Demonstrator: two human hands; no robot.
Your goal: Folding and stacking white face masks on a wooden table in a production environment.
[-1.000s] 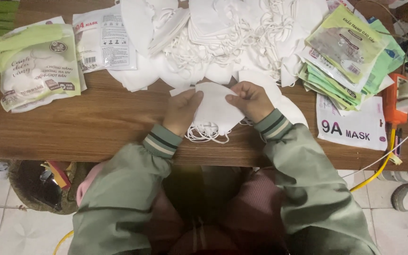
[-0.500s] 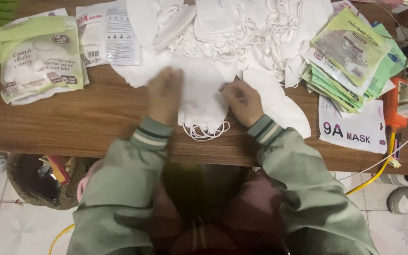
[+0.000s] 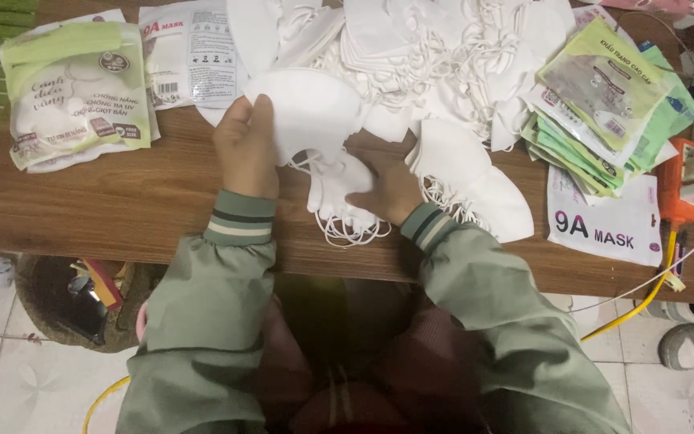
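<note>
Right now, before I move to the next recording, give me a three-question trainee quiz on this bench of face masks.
1. True or false: the left hand holds a flat white fabric face mask by its edge.
2. What does the right hand rest on? A) small stack of white masks with ear loops B) orange tool
3. On what does the pile of green printed packets lie?

Key: 1 true. 2 A. 3 The brown wooden table.

White mask (image 3: pixel 307 108), folded flat, half-round, gripped at its left edge by left hand (image 3: pixel 246 149), lifted off table. Small stack of white masks (image 3: pixel 339 193) with ear loops trailing, flat on table, under right hand (image 3: pixel 387 189).
</note>
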